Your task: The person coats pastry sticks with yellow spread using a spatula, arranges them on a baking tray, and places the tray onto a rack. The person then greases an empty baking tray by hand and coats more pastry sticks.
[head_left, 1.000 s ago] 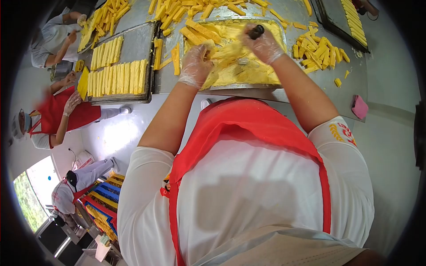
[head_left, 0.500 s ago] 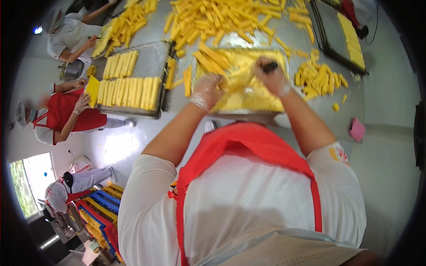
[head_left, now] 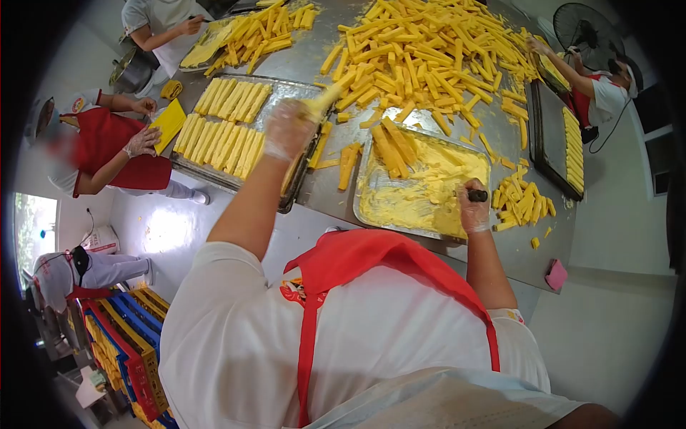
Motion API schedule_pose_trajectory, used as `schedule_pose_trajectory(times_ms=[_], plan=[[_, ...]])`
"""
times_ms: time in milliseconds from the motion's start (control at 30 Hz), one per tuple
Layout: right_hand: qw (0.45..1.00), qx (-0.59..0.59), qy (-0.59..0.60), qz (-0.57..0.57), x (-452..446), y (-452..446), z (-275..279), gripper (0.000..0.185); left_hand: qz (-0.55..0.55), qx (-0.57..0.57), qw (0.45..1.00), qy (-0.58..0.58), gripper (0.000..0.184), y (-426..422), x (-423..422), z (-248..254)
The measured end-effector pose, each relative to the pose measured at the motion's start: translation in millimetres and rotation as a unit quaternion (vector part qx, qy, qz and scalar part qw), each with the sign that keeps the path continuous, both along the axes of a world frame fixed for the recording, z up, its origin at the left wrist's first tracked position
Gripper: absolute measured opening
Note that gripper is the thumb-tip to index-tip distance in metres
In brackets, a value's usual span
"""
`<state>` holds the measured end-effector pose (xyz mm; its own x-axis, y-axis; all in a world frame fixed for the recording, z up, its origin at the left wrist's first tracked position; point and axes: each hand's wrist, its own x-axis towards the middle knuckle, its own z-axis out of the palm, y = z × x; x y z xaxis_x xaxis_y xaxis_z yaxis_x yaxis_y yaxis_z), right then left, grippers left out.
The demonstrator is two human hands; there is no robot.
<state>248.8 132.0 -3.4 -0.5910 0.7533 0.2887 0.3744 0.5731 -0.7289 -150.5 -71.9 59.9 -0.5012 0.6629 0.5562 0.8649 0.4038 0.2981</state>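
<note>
My left hand (head_left: 289,130), in a clear plastic glove, is closed around a yellow cream-coated stick (head_left: 326,100), above the right side of a dark-edged baking tray (head_left: 289,89). Two rows of coated sticks (head_left: 221,144) lie in that tray. My gloved right hand (head_left: 473,213) grips the black handle (head_left: 477,195) of a tool whose blade I cannot make out. It is over the right part of a metal tray (head_left: 359,187) spread with yellow cream (head_left: 429,196). A few uncoated sticks (head_left: 391,146) rest at that tray's upper left.
A large heap of yellow sticks (head_left: 429,57) covers the far table. A smaller pile (head_left: 525,200) lies right of the cream tray, near a pink cloth-like item (head_left: 556,274). Another tray (head_left: 554,154) stands at the right. Co-workers, one in a red apron (head_left: 118,146), stand around the table.
My left hand has moved from over the cream tray to the baking tray at left, carrying the stick. My right hand has lowered to the cream tray's right side. The view has shifted.
</note>
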Motion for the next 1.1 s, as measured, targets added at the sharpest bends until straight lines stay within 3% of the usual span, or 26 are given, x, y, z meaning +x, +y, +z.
schedule_pose_trajectory(times_ms=[33, 100, 133, 200, 333, 367, 433, 500, 567, 633, 700, 767, 833, 867, 900, 967, 1000, 1033, 1067, 1100], plan=[[0.999, 0.025, -0.015, -0.016, -2, 0, -2, 0.009, 0.086, -0.073, 0.993, 0.045, 0.014, -7, -30, 0], [0.999, 0.029, -0.016, -0.024, -7, -4, 0, 0.009, 0.103, -0.003, 0.991, -0.079, 0.019, -18, -89, -21], [0.999, 0.017, -0.016, -0.029, -9, -5, 1, 0.008, 0.1, -0.003, 0.992, -0.082, 0.019, -24, -112, -30], [0.998, -0.028, -0.02, -0.043, -13, -9, 4, 0.008, 0.129, -0.199, 0.969, -0.073, 0.023, -36, -143, -45], [0.996, 0.022, -0.073, -0.056, -17, -14, 10, 0.007, 0.157, -0.261, 0.952, -0.017, 0.027, -34, -147, -53], [0.996, 0.02, -0.07, -0.055, -15, -12, 4, 0.008, 0.137, -0.27, 0.953, -0.021, 0.027, -29, -137, -54], [0.995, 0.03, -0.065, -0.071, -19, -19, 8, 0.008, 0.055, -0.116, 0.981, 0.146, 0.032, -13, -103, -39], [0.992, 0.008, -0.087, -0.091, -31, -28, 29, 0.009, -0.121, -0.108, 0.987, 0.005, 0.038, 27, -71, -17], [0.99, -0.003, -0.092, -0.109, -44, -24, 39, 0.01, -0.277, -0.067, 0.947, -0.148, 0.034, 71, -29, -18], [0.997, -0.029, -0.038, -0.057, -58, -12, 42, 0.011, -0.302, -0.185, 0.933, -0.059, 0.033, 113, 6, -20], [0.998, 0.011, 0.016, -0.052, -84, -15, 68, 0.01, -0.331, -0.259, 0.907, -0.025, 0.035, 148, 20, -37], [0.994, -0.041, 0.099, -0.015, -105, -18, 77, 0.008, -0.304, -0.413, 0.858, -0.009, 0.035, 159, 36, -23], [0.998, -0.016, 0.062, -0.013, -114, -4, 50, 0.008, -0.298, -0.438, 0.848, -0.023, 0.033, 157, 46, 0], [0.996, 0.069, 0.014, -0.052, -103, -4, 45, 0.01, -0.297, -0.439, 0.848, 0.0, 0.033, 156, 48, 3], [0.995, 0.071, 0.034, -0.061, -95, 3, 41, 0.01, -0.298, -0.417, 0.858, 0.025, 0.032, 155, 49, -2], [0.981, -0.106, 0.083, -0.142, -67, 18, 13, 0.01, -0.296, -0.402, 0.865, 0.058, 0.031, 156, 49, 6], [0.988, -0.04, 0.059, -0.138, -45, 39, -11, 0.009, -0.283, -0.412, 0.865, 0.04, 0.029, 153, 54, 11], [0.99, 0.026, 0.03, -0.133, -36, 41, 1, 0.008, -0.27, -0.421, 0.866, 0.018, 0.028, 150, 60, 11], [0.974, 0.099, -0.097, -0.18, -23, 37, 13, 0.005, -0.252, -0.439, 0.862, 0.035, 0.028, 150, 64, 10], [0.975, 0.095, -0.098, -0.175, -21, 26, 27, 0.005, -0.249, -0.443, 0.861, 0.031, 0.028, 149, 70, 12]])
